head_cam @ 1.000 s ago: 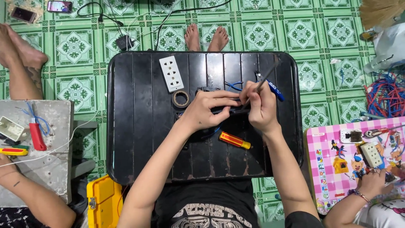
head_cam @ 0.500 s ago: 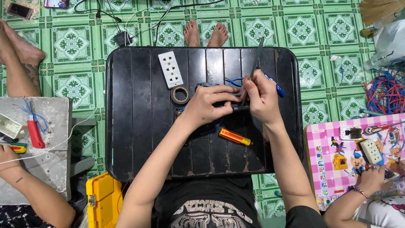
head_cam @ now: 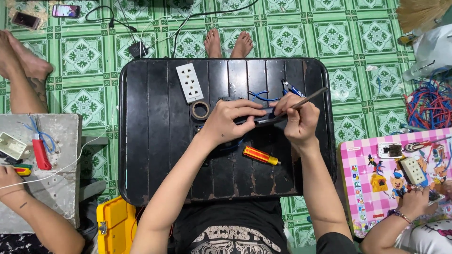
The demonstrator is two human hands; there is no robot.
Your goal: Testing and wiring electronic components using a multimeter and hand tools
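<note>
On the black table (head_cam: 155, 155), my left hand (head_cam: 230, 120) pinches a small dark part (head_cam: 261, 117) with blue wires (head_cam: 259, 96) coming off it. My right hand (head_cam: 297, 120) holds a thin dark tool (head_cam: 313, 97) like a pen, its tip pointing down-left into that part. The two hands touch over the part. A white socket plate (head_cam: 189, 83) and a roll of tape (head_cam: 200, 110) lie left of my left hand. A red and yellow screwdriver (head_cam: 260, 155) lies just below my hands. Blue-handled pliers (head_cam: 294, 89) lie behind my right hand.
Another person's hand (head_cam: 10, 176) rests on a grey table (head_cam: 56, 188) at the left with a red tool (head_cam: 40, 153). At the right, a second person's hand (head_cam: 414, 202) works on a pink mat (head_cam: 372, 188). A yellow toolbox (head_cam: 115, 226) stands below, a wire bundle (head_cam: 431, 101) at far right.
My right hand has tilted the thin tool lower and shifted slightly against the part. My left hand keeps its grip. The view has moved a little.
</note>
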